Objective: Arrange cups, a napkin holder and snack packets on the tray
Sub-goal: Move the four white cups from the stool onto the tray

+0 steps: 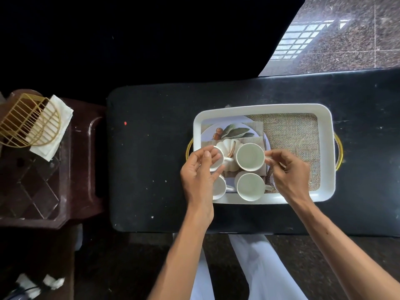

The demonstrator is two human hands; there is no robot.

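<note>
The left hand (pixel 200 169) covers most of two small white ceramic cups (pixel 217 187). The gold wire napkin holder (pixel 28 122) is cut by the left edge.

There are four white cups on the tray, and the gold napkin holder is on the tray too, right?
Not quite. The four white cups do sit on the tray, but the gold napkin holder is not on it. The head view shows it off to the left on the dark brown stand, with white napkins in it.

Bare forearms without sleeves, no rings or watch visible, and seemingly white trousers (pixel 257 267) below.
</note>
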